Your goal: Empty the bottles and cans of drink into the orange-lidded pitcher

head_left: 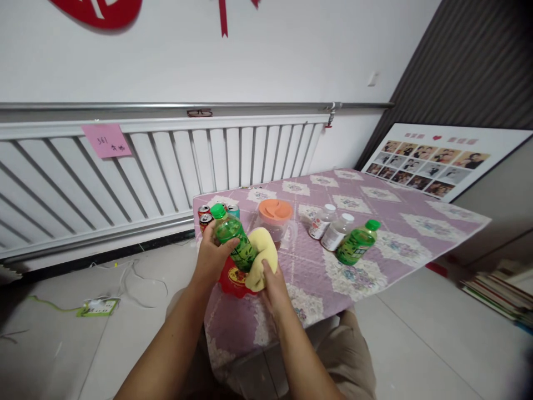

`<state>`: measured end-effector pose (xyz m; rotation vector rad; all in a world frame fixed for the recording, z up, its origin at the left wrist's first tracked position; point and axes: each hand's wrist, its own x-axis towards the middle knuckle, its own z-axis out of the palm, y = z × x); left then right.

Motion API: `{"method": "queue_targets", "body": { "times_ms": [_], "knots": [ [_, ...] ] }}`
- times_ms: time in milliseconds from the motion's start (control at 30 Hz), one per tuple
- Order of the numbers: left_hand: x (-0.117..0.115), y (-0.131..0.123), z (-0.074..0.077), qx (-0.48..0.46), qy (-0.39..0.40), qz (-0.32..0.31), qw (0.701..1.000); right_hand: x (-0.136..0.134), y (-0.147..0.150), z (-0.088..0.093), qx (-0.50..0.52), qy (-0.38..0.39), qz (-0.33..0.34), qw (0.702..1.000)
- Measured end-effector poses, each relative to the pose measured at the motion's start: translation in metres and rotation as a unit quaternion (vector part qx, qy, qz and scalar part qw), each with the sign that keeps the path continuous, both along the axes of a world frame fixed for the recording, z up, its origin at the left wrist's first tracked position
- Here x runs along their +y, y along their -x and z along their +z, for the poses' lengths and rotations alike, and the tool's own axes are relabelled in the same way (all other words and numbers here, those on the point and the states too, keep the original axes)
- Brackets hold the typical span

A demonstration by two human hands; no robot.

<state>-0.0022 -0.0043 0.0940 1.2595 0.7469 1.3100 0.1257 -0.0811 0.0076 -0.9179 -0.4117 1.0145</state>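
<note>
My left hand is wrapped round a green bottle with a green cap, held tilted above the near left corner of the table. My right hand grips a yellow cloth pressed against the bottle's right side. Under both hands lies a red object, partly hidden.
Several drink cans stand at the table's far left corner. A clear jar with an orange lid, two white-capped bottles and a second green bottle stand on the purple cloth. A radiator lines the wall; a photo board leans right.
</note>
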Motion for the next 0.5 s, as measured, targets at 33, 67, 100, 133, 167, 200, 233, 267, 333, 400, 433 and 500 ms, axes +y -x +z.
{"method": "queue_targets", "body": {
  "times_ms": [33,67,100,133,167,200,233,267,333,400,433,500],
  "knots": [
    [-0.001,0.001,0.000,-0.004,-0.004,0.001,1.000,0.000,0.004,0.000,0.059,-0.009,0.020,0.998],
    [-0.002,0.001,0.000,-0.006,-0.009,0.003,1.000,-0.001,0.008,0.001,0.110,-0.016,0.044,0.993],
    [-0.003,0.002,0.001,-0.007,-0.014,0.007,1.000,-0.001,0.011,0.002,0.148,-0.022,0.066,0.987],
    [-0.004,0.002,0.000,-0.006,-0.018,0.011,1.000,-0.001,0.015,0.003,0.174,-0.028,0.083,0.981],
    [-0.004,0.002,0.000,-0.003,-0.022,0.012,1.000,-0.002,0.018,0.004,0.189,-0.032,0.091,0.977],
    [-0.005,0.002,-0.001,0.001,-0.024,0.012,1.000,-0.003,0.021,0.005,0.197,-0.033,0.094,0.975],
    [-0.005,0.003,-0.002,0.005,-0.026,0.010,1.000,-0.004,0.024,0.005,0.200,-0.034,0.093,0.975],
    [-0.005,0.004,-0.004,0.011,-0.027,0.010,1.000,-0.005,0.026,0.005,0.199,-0.032,0.091,0.975],
    [-0.003,0.006,-0.008,0.024,-0.029,0.017,0.999,-0.008,0.029,0.003,0.192,-0.025,0.086,0.977],
    [-0.002,0.008,-0.012,0.038,-0.029,0.025,0.999,-0.011,0.031,0.002,0.180,-0.016,0.081,0.980],
    [-0.002,0.009,-0.014,0.042,-0.028,0.025,0.998,-0.014,0.032,0.002,0.173,-0.009,0.076,0.982],
    [-0.002,0.010,-0.015,0.041,-0.023,0.022,0.999,-0.020,0.034,0.002,0.155,0.013,0.070,0.985]
  ]
}}
